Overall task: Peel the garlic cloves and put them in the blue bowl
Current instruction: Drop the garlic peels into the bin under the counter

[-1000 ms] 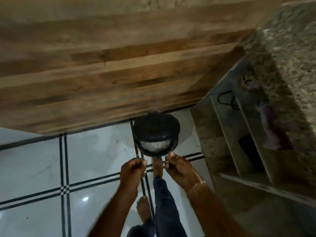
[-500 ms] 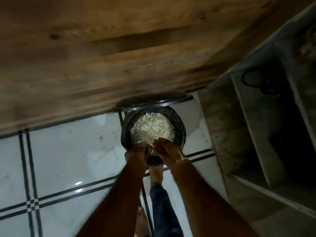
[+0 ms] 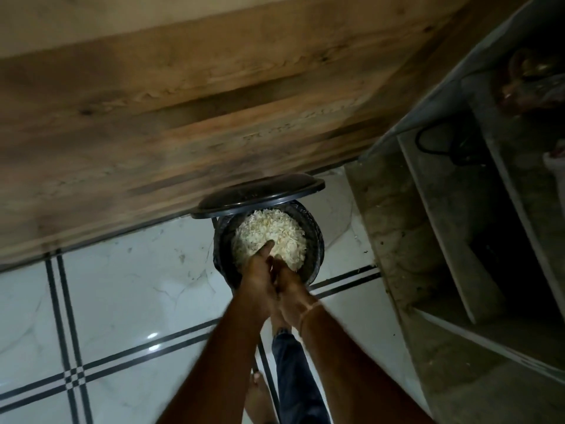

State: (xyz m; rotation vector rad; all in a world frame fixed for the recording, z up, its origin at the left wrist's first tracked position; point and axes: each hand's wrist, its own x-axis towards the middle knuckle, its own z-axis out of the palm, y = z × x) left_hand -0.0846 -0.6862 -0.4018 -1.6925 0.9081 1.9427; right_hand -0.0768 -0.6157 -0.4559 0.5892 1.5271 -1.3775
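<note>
A black pedal bin (image 3: 315,240) stands on the floor with its lid (image 3: 260,195) tipped up. It is filled with a heap of white garlic peels (image 3: 272,231). My left hand (image 3: 258,273) and my right hand (image 3: 292,289) are pressed side by side over the bin's near rim, backs toward me. The left thumb sticks out over the peels. The fingers point down into the bin and are hidden, so I cannot see whether they hold anything. No blue bowl or garlic clove is in view.
My foot (image 3: 279,324) and a jeans leg (image 3: 293,371) are under my hands at the bin's base. A wooden panel (image 3: 183,117) rises behind the bin. Stone shelves (image 3: 443,240) stand to the right. The floor is white tile (image 3: 122,286) with black lines.
The bin lid has swung up, baring the peels. Both hands have moved forward from in front of the bin to over its opening and come together. My view has closed in on the bin.
</note>
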